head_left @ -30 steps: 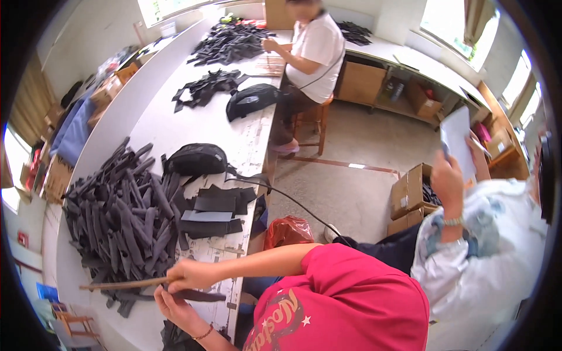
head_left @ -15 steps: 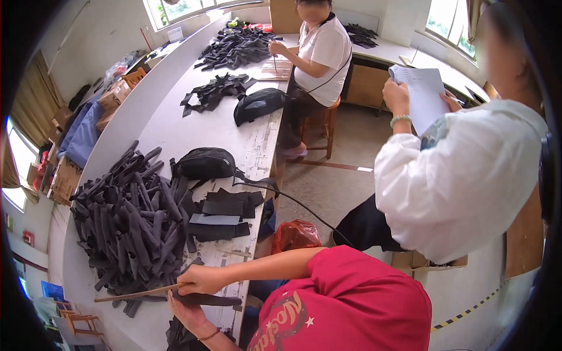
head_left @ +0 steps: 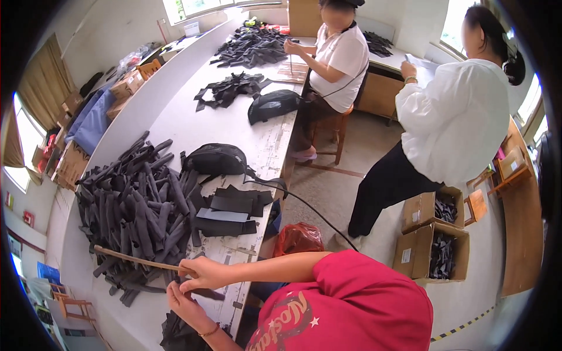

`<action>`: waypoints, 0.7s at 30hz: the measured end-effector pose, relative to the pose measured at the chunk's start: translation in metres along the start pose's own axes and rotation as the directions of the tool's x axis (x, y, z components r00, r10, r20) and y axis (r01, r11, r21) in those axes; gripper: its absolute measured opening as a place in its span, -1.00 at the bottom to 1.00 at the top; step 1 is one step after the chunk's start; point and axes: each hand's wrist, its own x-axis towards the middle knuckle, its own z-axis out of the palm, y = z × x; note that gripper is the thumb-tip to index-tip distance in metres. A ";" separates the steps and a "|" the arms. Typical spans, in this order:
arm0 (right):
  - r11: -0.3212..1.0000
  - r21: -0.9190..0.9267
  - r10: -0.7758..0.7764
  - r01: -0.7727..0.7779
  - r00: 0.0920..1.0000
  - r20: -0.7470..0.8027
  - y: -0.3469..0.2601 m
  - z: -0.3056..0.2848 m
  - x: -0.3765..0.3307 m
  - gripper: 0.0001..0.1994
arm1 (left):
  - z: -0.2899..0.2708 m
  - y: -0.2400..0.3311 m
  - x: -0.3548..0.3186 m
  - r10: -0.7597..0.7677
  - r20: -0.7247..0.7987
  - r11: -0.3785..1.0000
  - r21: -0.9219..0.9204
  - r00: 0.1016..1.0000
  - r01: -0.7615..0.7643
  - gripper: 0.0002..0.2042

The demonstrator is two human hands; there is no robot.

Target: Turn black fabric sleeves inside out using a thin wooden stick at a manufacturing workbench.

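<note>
My right hand [head_left: 206, 274] is closed round one end of a thin wooden stick [head_left: 136, 258], which reaches over the front of a big pile of dark grey fabric tubes [head_left: 134, 216]. Just below it, my left hand [head_left: 186, 305] pinches a dark fabric piece [head_left: 208, 293] close to the stick's held end; part of that piece is hidden by my fingers. Both hands are near each other above the white table [head_left: 175, 126]. More dark fabric [head_left: 178, 333] lies beneath my left forearm. Flat dark pieces with one lighter grey piece [head_left: 222, 215] are stacked beyond my hands.
Black waist bags [head_left: 213, 159] lie on the table. Across it, a seated co-worker [head_left: 339, 58] handles a thin stick beside further fabric piles [head_left: 252, 47]. Another co-worker in white [head_left: 451, 117] stands holding papers. Cartons of dark pieces [head_left: 420, 257] and a red plastic bag [head_left: 298, 238] are on the floor.
The view has shifted, and the standing co-worker now appears farther off, uncovering the cartons. The stick's far end has swung up over the pile. Less of the fabric piece sticks out past my hands.
</note>
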 end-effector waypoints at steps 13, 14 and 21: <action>0.981 -0.189 0.001 -0.045 0.974 -0.227 0.006 -0.009 0.030 -0.90 | 0.011 -0.024 -0.045 -0.327 0.252 0.907 0.354 0.911 0.227 -0.78; 0.996 -0.007 0.081 -0.086 0.967 -0.243 0.005 -0.003 0.040 -0.87 | 0.004 -0.031 -0.048 -0.329 0.299 0.941 0.188 0.896 0.283 -0.78; 0.976 -0.067 -0.219 0.208 0.924 -0.315 -0.027 0.043 0.192 -0.81 | -0.086 0.019 -0.036 -0.062 0.109 0.884 0.467 0.992 0.004 -0.82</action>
